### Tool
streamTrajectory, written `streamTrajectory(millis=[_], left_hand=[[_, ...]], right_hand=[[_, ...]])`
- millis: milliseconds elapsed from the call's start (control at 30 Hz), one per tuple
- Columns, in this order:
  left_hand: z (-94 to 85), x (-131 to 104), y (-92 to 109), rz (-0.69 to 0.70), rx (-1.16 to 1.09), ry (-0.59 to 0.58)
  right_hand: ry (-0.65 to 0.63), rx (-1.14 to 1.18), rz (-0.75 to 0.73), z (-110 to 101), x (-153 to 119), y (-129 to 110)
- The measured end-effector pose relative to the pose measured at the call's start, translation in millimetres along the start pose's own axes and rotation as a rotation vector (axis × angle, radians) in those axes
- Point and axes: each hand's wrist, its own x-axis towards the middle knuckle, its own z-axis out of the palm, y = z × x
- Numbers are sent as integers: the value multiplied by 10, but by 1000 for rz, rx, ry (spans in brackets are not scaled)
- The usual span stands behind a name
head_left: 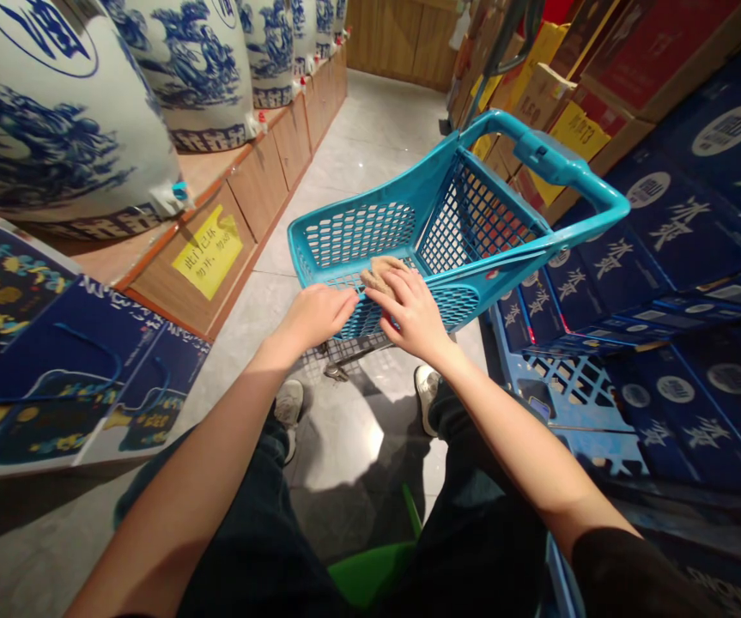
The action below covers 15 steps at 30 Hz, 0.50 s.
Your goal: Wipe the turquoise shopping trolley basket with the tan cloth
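Note:
A blue plastic shopping cart [363, 219] with mesh sides stands in front of me, its handle to the upper right. My left hand [319, 314] is closed at the near rim of the basket, fingers curled over the edge. Beside it, my right hand [414, 316] presses a bunched beige cloth [379, 273] against the same rim. Part of the cloth is hidden under the fingers. Between my hands there is only a narrow gap.
Large blue-and-white ceramic jars [41, 129] with taps line a wooden counter [267, 172] on the left. Stacked blue boxes [666, 223] and a blue crate [576, 390] stand close on the right. Gift boxes [87, 369] are at lower left. Below me is a green seat [373, 571].

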Motion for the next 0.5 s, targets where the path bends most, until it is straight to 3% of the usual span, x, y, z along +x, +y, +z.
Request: streamTrajectory(millis=[167, 300, 400, 500], left_hand=[[6, 10, 12, -8, -50, -3], [9, 6, 12, 5, -66, 24], [7, -3, -4, 14, -16, 21], [10, -7, -23, 19, 22, 3]], right_hand=[[59, 19, 55, -81, -2, 174], [44, -6, 94, -7, -33, 35], [10, -4, 31, 38, -22, -50], [2, 15, -34, -10, 7, 65]])
